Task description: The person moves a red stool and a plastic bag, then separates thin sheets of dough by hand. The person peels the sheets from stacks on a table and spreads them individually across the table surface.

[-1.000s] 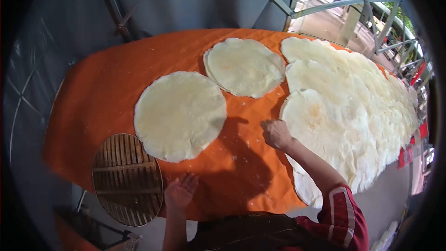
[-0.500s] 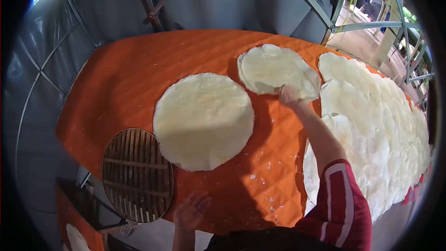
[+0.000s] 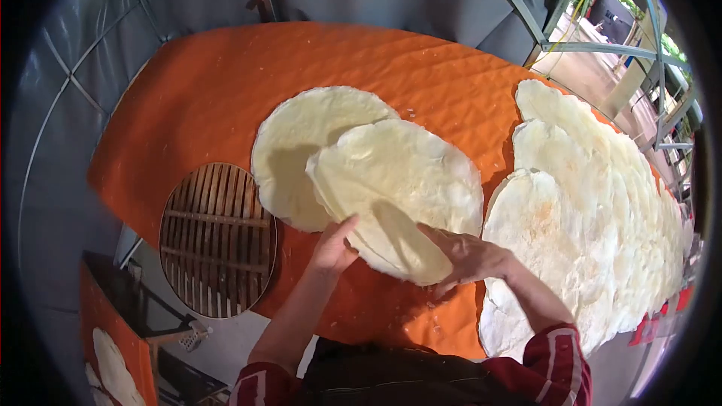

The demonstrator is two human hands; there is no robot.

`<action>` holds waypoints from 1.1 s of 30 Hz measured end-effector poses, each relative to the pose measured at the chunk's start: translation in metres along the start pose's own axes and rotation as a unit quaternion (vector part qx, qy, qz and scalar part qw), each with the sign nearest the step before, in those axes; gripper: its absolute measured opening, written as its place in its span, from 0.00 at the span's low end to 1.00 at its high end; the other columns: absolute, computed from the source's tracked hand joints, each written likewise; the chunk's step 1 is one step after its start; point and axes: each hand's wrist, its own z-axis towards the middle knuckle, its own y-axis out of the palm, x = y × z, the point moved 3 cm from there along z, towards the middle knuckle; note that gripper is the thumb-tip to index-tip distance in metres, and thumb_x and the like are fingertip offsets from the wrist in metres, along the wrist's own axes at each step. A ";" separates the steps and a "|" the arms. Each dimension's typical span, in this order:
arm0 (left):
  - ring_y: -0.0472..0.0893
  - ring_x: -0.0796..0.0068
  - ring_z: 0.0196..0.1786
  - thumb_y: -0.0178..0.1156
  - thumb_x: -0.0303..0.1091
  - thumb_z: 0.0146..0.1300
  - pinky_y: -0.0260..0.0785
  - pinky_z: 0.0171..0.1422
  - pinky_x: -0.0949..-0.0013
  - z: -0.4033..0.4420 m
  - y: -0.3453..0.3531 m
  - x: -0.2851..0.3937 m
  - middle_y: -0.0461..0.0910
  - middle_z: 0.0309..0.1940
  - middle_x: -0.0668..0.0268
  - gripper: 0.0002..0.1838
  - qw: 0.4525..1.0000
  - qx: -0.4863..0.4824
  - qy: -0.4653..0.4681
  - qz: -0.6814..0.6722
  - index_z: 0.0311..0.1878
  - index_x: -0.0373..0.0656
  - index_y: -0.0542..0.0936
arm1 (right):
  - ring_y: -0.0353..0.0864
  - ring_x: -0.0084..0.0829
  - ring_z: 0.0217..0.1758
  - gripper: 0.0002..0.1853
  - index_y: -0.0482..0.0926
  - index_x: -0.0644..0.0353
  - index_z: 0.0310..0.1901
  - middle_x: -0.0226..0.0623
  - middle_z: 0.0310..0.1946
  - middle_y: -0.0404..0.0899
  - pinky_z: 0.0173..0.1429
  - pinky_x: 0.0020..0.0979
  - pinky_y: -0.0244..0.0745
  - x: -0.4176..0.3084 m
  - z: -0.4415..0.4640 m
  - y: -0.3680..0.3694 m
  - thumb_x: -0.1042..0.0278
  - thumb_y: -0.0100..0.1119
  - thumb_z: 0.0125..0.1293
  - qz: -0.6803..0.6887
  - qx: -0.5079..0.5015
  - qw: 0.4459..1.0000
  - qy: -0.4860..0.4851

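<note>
A large, thin round flatbread (image 3: 414, 173) is between my hands, its near edge lifted and a fold running through its lower part. The thumb of my left hand (image 3: 336, 246) lies over its near left edge, the fingers closed on it. My right hand (image 3: 462, 257) grips the near right edge, some fingers hidden under the bread. Behind and to the left lies a second round flatbread (image 3: 289, 162), partly covered and shaded by the held one. Both are above or on the orange cloth (image 3: 195, 98); I cannot tell how much of the held bread rests on anything.
Overlapping flatbreads (image 3: 594, 218) spread along the right side. A round slatted wooden rack (image 3: 218, 240) sits at the left near edge. A lower orange surface (image 3: 120, 297) bears more bread at lower left. Grey sheeting (image 3: 376, 0) on a metal frame (image 3: 511, 0) stands behind.
My right hand has drawn the far flatbread nearer and left, so it now overlaps the other one. My left hand has risen from the near edge and taken hold of it too.
</note>
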 end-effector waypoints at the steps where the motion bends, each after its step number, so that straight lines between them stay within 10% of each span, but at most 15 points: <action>1: 0.61 0.68 0.61 0.51 0.42 0.61 0.56 0.63 0.60 0.001 0.001 0.000 0.60 0.59 0.61 0.31 0.997 -0.007 0.002 0.077 0.62 0.41 0.52 | 0.60 0.41 0.61 0.59 0.42 0.60 0.64 0.52 0.57 0.58 0.61 0.33 0.58 -0.011 0.006 0.002 0.48 0.71 0.36 -0.011 0.064 0.997 -0.045; 7: 0.66 0.71 0.56 0.58 0.42 0.55 0.64 0.55 0.66 0.009 0.038 0.001 0.65 0.53 0.64 0.35 0.988 -0.138 0.053 0.045 0.61 0.41 0.54 | 0.51 0.43 0.65 0.63 0.39 0.61 0.64 0.53 0.61 0.50 0.66 0.36 0.48 -0.032 0.056 0.020 0.47 0.73 0.32 0.145 0.260 0.946 -0.127; 15: 0.73 0.72 0.47 0.57 0.27 0.54 0.68 0.50 0.67 0.008 0.022 -0.005 0.71 0.43 0.66 0.21 0.999 -0.012 0.021 -0.035 0.53 0.41 0.66 | 0.75 0.46 0.44 0.36 0.70 0.69 0.45 0.54 0.39 0.73 0.46 0.33 0.71 0.000 0.065 0.023 0.48 0.68 0.40 0.186 0.355 0.916 -0.016; 22: 0.76 0.74 0.38 0.53 0.26 0.56 0.69 0.40 0.71 -0.019 -0.046 -0.042 0.75 0.36 0.66 0.12 0.984 0.174 0.014 0.036 0.45 0.37 0.71 | 0.75 0.40 0.27 0.13 0.71 0.61 0.21 0.43 0.18 0.73 0.31 0.33 0.69 0.014 0.069 -0.009 0.62 0.63 0.46 -0.135 0.320 0.937 -0.018; 25: 0.75 0.73 0.39 0.52 0.28 0.58 0.69 0.40 0.70 -0.038 -0.054 -0.041 0.74 0.37 0.65 0.11 0.978 0.210 -0.010 0.007 0.44 0.35 0.71 | 0.77 0.24 0.34 0.08 0.78 0.61 0.33 0.33 0.30 0.79 0.39 0.28 0.72 0.130 0.044 -0.101 0.70 0.57 0.51 0.236 0.266 0.914 -0.197; 28: 0.75 0.71 0.42 0.51 0.29 0.58 0.69 0.44 0.70 -0.048 -0.059 -0.043 0.74 0.41 0.64 0.13 0.975 0.223 -0.003 0.026 0.46 0.34 0.70 | 0.78 0.25 0.32 0.08 0.79 0.60 0.29 0.36 0.28 0.79 0.37 0.28 0.72 0.107 -0.031 -0.226 0.67 0.53 0.51 -0.015 0.391 0.917 0.078; 29: 0.76 0.72 0.40 0.52 0.28 0.58 0.69 0.42 0.71 -0.053 -0.048 -0.034 0.75 0.38 0.64 0.12 0.969 0.242 0.004 0.039 0.45 0.34 0.72 | 0.74 0.25 0.23 0.04 0.77 0.58 0.23 0.31 0.20 0.76 0.29 0.29 0.69 0.120 -0.038 -0.274 0.69 0.57 0.44 -0.400 0.337 0.817 0.241; 33: 0.76 0.71 0.40 0.54 0.27 0.56 0.68 0.45 0.70 -0.058 -0.079 -0.038 0.75 0.40 0.63 0.15 0.954 0.274 0.011 0.119 0.47 0.33 0.71 | 0.73 0.38 0.22 0.08 0.74 0.59 0.20 0.37 0.16 0.72 0.29 0.36 0.70 0.086 -0.127 -0.380 0.63 0.56 0.42 -0.628 0.370 0.644 0.234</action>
